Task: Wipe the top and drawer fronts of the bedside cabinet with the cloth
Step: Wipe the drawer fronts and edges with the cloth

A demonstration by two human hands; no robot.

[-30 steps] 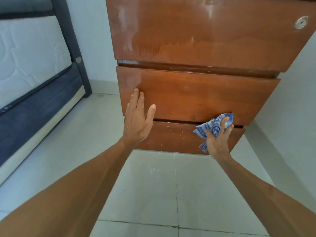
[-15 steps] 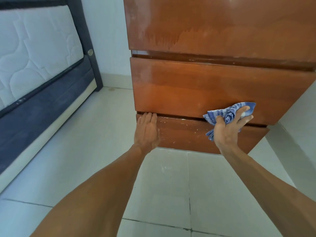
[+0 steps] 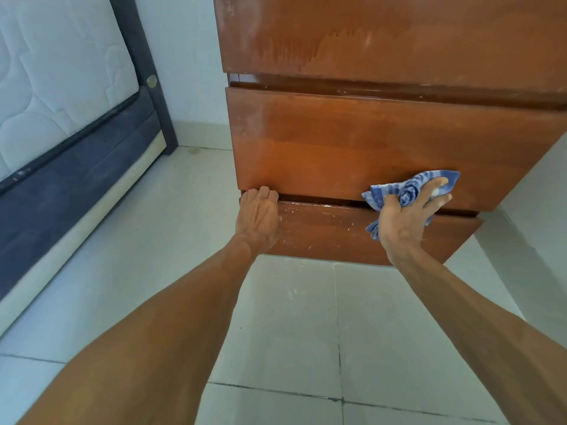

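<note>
Bedside cabinet (image 3: 399,41), brown wood, three drawer fronts. Left grip (image 3: 259,214): fingers hooked into gap atop bottom drawer (image 3: 337,231), left end. Right grip (image 3: 405,216): closed round blue striped cloth (image 3: 399,191), pressed to lower right of middle drawer (image 3: 352,148). Bed (image 3: 61,87) at left; tiled floor (image 3: 291,317) below.

The top of the bedside cabinet (image 3: 383,38) lies beyond the upper frame edge, and its right side runs off the right edge. The fingertips of the left grip (image 3: 259,214) are hidden in the gap above the bottom drawer front (image 3: 331,231). The right grip (image 3: 405,216) covers part of the cloth (image 3: 409,187). The bed (image 3: 61,102) is cropped at the upper left.
</note>
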